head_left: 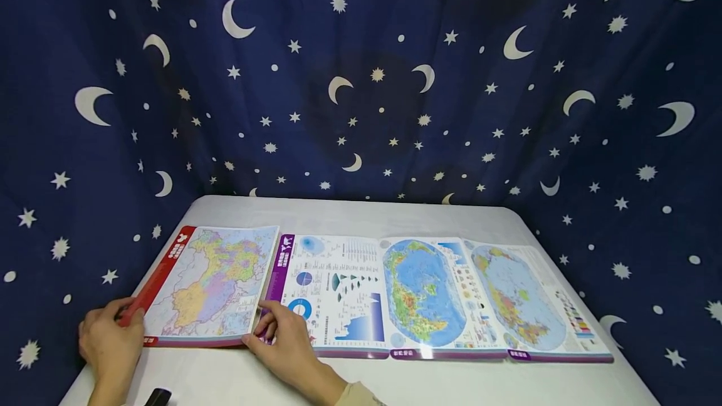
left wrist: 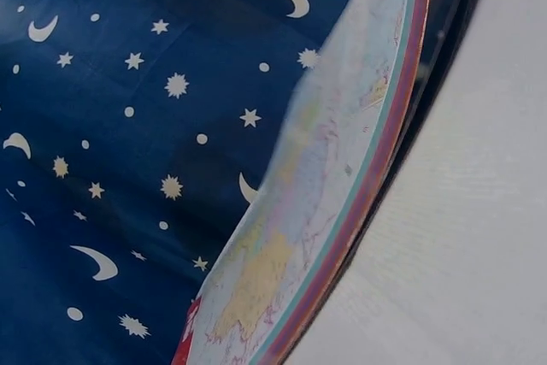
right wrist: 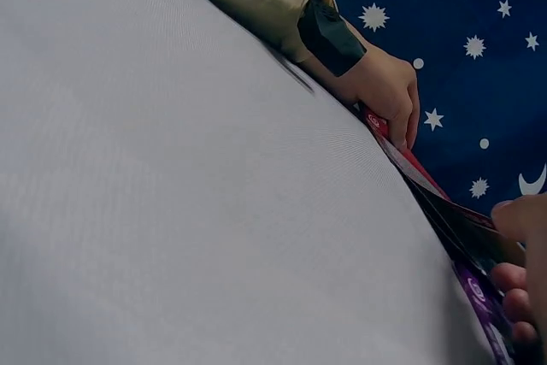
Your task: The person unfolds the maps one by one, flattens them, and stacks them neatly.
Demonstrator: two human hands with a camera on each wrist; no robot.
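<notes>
A red-edged folding map with a country in several colours lies at the left of the white table. My left hand holds its red left edge near the front, thumb on top. At its front right corner, my right hand pinches the map's right edge between thumb and fingers. That edge is lifted a little, and a dark gap shows under it in the right wrist view. To its right a purple-edged folding map lies spread out in panels, with charts and world maps; its left end is partly hidden.
A white table carries both maps. Behind it and along the sides hangs a dark blue curtain with moons and stars. A small black object shows at the bottom edge, near my left wrist.
</notes>
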